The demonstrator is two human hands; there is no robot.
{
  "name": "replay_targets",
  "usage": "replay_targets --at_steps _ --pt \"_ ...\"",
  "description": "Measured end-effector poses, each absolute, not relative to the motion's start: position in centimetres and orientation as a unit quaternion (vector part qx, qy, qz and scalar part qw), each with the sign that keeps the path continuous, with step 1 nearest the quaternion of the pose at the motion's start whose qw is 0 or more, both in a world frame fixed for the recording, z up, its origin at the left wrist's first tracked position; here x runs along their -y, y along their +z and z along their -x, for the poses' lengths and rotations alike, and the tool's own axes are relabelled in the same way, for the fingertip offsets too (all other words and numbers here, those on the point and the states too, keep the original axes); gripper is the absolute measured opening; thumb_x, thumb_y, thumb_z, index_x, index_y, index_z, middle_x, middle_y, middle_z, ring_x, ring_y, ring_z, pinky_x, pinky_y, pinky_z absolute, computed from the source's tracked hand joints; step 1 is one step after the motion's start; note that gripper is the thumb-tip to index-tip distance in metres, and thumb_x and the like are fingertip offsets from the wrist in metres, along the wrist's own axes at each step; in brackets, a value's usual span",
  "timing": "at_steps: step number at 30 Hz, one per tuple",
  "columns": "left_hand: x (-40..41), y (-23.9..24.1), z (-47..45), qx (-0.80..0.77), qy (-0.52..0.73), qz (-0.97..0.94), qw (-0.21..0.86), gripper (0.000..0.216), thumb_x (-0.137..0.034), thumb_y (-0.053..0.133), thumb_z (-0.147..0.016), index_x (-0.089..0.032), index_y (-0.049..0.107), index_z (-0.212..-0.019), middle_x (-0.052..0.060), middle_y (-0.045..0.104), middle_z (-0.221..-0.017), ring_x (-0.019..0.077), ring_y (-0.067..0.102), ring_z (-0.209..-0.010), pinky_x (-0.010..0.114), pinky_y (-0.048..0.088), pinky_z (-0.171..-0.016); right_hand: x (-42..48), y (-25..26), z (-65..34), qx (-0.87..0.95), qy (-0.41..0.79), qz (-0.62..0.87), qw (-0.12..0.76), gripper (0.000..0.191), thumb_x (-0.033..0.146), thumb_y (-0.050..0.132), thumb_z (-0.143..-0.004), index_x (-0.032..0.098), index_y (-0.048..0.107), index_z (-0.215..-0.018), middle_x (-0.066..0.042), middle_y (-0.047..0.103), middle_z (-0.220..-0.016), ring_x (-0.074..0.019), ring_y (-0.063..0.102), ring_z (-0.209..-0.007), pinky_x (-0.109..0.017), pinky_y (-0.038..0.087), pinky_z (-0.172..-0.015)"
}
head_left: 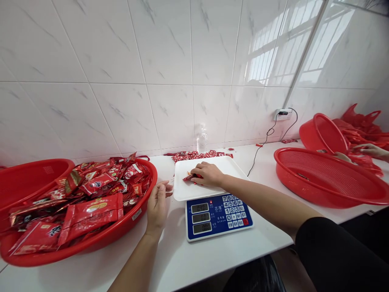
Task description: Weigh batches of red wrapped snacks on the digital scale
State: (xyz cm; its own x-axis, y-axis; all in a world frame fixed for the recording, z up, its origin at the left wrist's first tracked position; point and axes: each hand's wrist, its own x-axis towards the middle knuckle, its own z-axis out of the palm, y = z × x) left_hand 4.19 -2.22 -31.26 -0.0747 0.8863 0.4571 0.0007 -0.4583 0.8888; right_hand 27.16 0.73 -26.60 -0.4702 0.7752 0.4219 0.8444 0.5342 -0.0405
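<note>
My right hand [208, 174] is over the white tray [182, 192] of a digital scale, with its fingers closed round small red wrapped packets [189, 177]. The fingers partly cover the packets. Just off the tray's left edge is my left hand [158, 200], fingers loosely bent and apart, with nothing visible in it. Below the tray is the scale's blue panel [217, 219], with three displays and a keypad. To the left, a red plastic basket [154, 172] is heaped with red snack packets [100, 182], some large and some small.
Small red packets [194, 155] lie behind the scale beside a clear bottle [202, 140]. Red baskets [328, 198] stand at right, near another person's hand [369, 150] and red plastic bags [361, 121]. A black cord [258, 148] runs to the wall socket [282, 114].
</note>
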Motion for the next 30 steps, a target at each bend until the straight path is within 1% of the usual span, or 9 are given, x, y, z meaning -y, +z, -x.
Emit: replay_targets --at_steps 4,10,15,18,21,25,30 --pt "2.1 -31.4 -4.0 -0.379 0.626 -0.582 0.355 0.036 -0.05 0.044 -0.092 -0.02 0.06 -0.106 0.005 0.062 -0.094 0.0178 0.06 -0.088 0.033 0.051 -0.079 -1.4 -26.3 -27.5 0.851 -0.101 0.468 0.216 0.029 0.047 0.052 -0.092 0.025 0.066 -0.103 -0.004 0.066 -0.095 -0.0173 0.055 -0.086 -0.025 0.032 -0.062" --pt "2.1 -31.3 -4.0 -0.378 0.628 -0.579 0.358 0.037 -0.05 0.044 -0.091 -0.021 0.06 -0.106 0.005 0.063 -0.094 0.0176 0.06 -0.088 0.032 0.051 -0.078 -2.0 -25.8 -28.3 0.836 -0.119 0.476 0.246 0.027 0.044 0.052 -0.092 0.022 0.067 -0.094 -0.004 0.066 -0.09 -0.0153 0.055 -0.083 -0.024 0.029 -0.06" --pt "2.2 -31.2 -4.0 -0.379 0.628 -0.577 0.359 0.038 -0.051 0.045 -0.091 -0.02 0.061 -0.106 0.006 0.063 -0.093 0.018 0.061 -0.088 0.033 0.051 -0.078 -2.0 -25.4 -28.7 0.829 -0.12 0.465 0.285 0.029 0.043 0.049 -0.094 0.021 0.067 -0.089 -0.004 0.066 -0.086 -0.0152 0.056 -0.082 -0.024 0.032 -0.063" --pt "2.2 -31.2 -4.0 -0.381 0.626 -0.579 0.359 0.038 -0.051 0.045 -0.091 -0.02 0.06 -0.106 0.006 0.063 -0.093 0.0183 0.061 -0.087 0.033 0.051 -0.078 -1.8 -24.9 -28.8 0.82 -0.104 0.476 0.3 0.029 0.043 0.049 -0.094 0.021 0.067 -0.086 -0.004 0.066 -0.087 -0.0151 0.057 -0.083 -0.024 0.034 -0.065" --pt "2.3 -31.1 -4.0 -0.381 0.626 -0.58 0.356 0.038 -0.05 0.045 -0.091 -0.019 0.061 -0.106 0.006 0.063 -0.093 0.0183 0.061 -0.088 0.033 0.051 -0.078 -1.5 -24.3 -28.8 0.801 -0.074 0.499 0.323 0.029 0.043 0.049 -0.094 0.021 0.066 -0.086 -0.003 0.067 -0.088 -0.0153 0.058 -0.084 -0.024 0.036 -0.067" --pt "2.3 -31.1 -4.0 -0.38 0.627 -0.578 0.357 0.038 -0.05 0.045 -0.091 -0.019 0.061 -0.106 0.006 0.063 -0.094 0.018 0.061 -0.088 0.033 0.052 -0.078 -1.4 -24.1 -28.9 0.756 0.002 0.537 0.375 0.024 0.042 0.05 -0.092 0.024 0.066 -0.091 -0.001 0.068 -0.09 -0.0155 0.06 -0.084 -0.025 0.039 -0.069" --pt "2.2 -31.1 -4.1 -0.381 0.63 -0.573 0.361 0.038 -0.051 0.046 -0.09 -0.02 0.061 -0.105 0.006 0.063 -0.093 0.0179 0.061 -0.088 0.033 0.052 -0.078 -1.6 -24.6 -29.0 0.688 0.116 0.564 0.442 0.024 0.045 0.051 -0.088 0.026 0.065 -0.089 0.001 0.07 -0.085 -0.0157 0.062 -0.077 -0.025 0.043 -0.065"
